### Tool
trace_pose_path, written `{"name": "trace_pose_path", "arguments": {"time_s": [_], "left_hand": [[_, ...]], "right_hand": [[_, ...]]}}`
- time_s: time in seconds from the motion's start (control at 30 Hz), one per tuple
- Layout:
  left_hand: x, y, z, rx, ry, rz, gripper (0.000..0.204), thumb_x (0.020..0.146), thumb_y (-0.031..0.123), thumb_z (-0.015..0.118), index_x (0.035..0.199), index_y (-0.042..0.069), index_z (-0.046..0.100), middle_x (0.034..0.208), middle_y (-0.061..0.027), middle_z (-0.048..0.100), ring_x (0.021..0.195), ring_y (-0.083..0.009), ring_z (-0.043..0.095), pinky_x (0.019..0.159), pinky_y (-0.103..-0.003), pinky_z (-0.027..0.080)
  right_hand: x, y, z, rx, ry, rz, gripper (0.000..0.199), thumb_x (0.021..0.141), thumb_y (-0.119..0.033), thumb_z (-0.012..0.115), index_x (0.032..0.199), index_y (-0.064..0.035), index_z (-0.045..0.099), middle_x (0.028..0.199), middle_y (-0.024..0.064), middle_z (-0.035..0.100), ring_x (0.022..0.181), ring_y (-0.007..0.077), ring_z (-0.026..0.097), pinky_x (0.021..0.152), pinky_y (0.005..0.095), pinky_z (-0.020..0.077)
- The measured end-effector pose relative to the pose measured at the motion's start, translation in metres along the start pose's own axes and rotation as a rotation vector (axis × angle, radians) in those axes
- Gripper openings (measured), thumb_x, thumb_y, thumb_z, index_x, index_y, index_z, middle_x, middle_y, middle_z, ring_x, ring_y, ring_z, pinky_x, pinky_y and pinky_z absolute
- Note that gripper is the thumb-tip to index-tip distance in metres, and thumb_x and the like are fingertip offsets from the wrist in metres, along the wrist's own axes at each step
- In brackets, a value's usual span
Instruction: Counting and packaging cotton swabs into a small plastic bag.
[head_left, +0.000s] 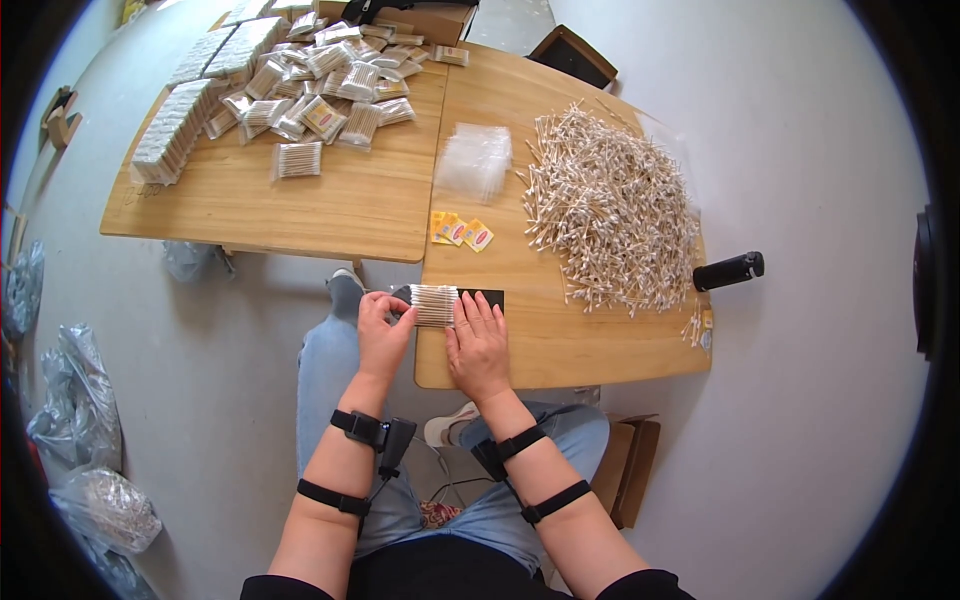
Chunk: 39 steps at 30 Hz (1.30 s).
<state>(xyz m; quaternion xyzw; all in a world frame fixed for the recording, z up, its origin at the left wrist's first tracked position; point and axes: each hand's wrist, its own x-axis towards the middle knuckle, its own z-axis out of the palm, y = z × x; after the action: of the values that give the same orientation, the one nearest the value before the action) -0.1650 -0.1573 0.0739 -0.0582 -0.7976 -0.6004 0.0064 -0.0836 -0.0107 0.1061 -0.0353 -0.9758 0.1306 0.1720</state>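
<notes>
A flat row of cotton swabs (434,305) lies side by side on a black strip (490,297) at the table's near left corner. At the row's left end is my left hand (382,330), its thumb and fingers drawn together in a pinch; what is between them is too small to make out. My right hand (478,345) rests flat with fingers stretched out, touching the row's right end and covering part of the black strip. Beyond the hands lie several small yellow-and-white cards (461,230) and a stack of clear plastic bags (474,161).
A large heap of loose cotton swabs (612,210) covers the right side of the table. A black cylinder (728,271) juts past the right edge. On the adjoining table (370,215) are many filled swab packets (345,85) and stacked bundles (172,132). An open cardboard box (633,470) stands below.
</notes>
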Motion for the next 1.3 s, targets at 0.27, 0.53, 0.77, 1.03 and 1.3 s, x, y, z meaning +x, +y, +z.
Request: {"name": "trace_pose_path", "arguments": {"time_s": [0.27, 0.53, 0.77, 1.03, 1.3], "left_hand": [[0.001, -0.002, 0.007, -0.01, 0.044, -0.009, 0.015, 0.075, 0.011, 0.078, 0.078, 0.003, 0.065, 0.097, -0.0127, 0.058, 0.098, -0.0282, 0.058, 0.084, -0.036, 0.048], [0.002, 0.001, 0.012, -0.068, 0.124, -0.117, 0.035, 0.081, 0.013, 0.077, 0.102, 0.001, 0.052, 0.098, -0.0123, 0.058, 0.091, -0.0251, 0.058, 0.083, -0.037, 0.049], [0.002, -0.006, 0.015, -0.113, 0.063, -0.153, 0.043, 0.084, 0.016, 0.076, 0.113, 0.0, 0.047, 0.103, -0.0128, 0.057, 0.089, -0.0218, 0.06, 0.079, -0.036, 0.051], [0.003, -0.005, 0.021, -0.008, 0.138, -0.041, 0.052, 0.083, 0.017, 0.074, 0.126, 0.002, 0.049, 0.12, -0.0185, 0.053, 0.11, -0.0307, 0.053, 0.096, -0.041, 0.044], [0.002, 0.013, 0.013, 0.286, 0.063, 0.262, 0.026, 0.082, 0.012, 0.069, 0.107, 0.006, 0.066, 0.126, -0.0189, 0.053, 0.117, -0.0366, 0.052, 0.099, -0.046, 0.041]], "right_hand": [[0.001, -0.001, -0.001, -0.015, 0.014, -0.012, 0.044, 0.091, -0.02, 0.06, 0.131, -0.0002, 0.058, 0.136, 0.0162, 0.057, 0.131, 0.0319, 0.049, 0.112, 0.0495, 0.0326], [-0.002, 0.002, -0.006, 0.189, 0.164, 0.023, 0.031, 0.086, -0.004, 0.063, 0.117, -0.0006, 0.065, 0.123, 0.0166, 0.063, 0.121, 0.0347, 0.057, 0.103, 0.0444, 0.0443], [0.0, -0.001, -0.007, 0.168, 0.169, 0.028, 0.031, 0.085, -0.003, 0.063, 0.116, -0.0018, 0.066, 0.121, 0.0164, 0.063, 0.119, 0.0352, 0.057, 0.103, 0.0446, 0.0445], [0.0, 0.001, -0.006, 0.142, 0.12, 0.005, 0.036, 0.085, -0.007, 0.064, 0.121, -0.0037, 0.064, 0.125, 0.0162, 0.06, 0.125, 0.0343, 0.053, 0.105, 0.0454, 0.0418], [0.001, 0.0, -0.004, 0.131, 0.121, 0.019, 0.032, 0.085, -0.007, 0.064, 0.117, -0.0045, 0.065, 0.123, 0.0156, 0.06, 0.124, 0.0343, 0.053, 0.103, 0.0455, 0.0427]]}}
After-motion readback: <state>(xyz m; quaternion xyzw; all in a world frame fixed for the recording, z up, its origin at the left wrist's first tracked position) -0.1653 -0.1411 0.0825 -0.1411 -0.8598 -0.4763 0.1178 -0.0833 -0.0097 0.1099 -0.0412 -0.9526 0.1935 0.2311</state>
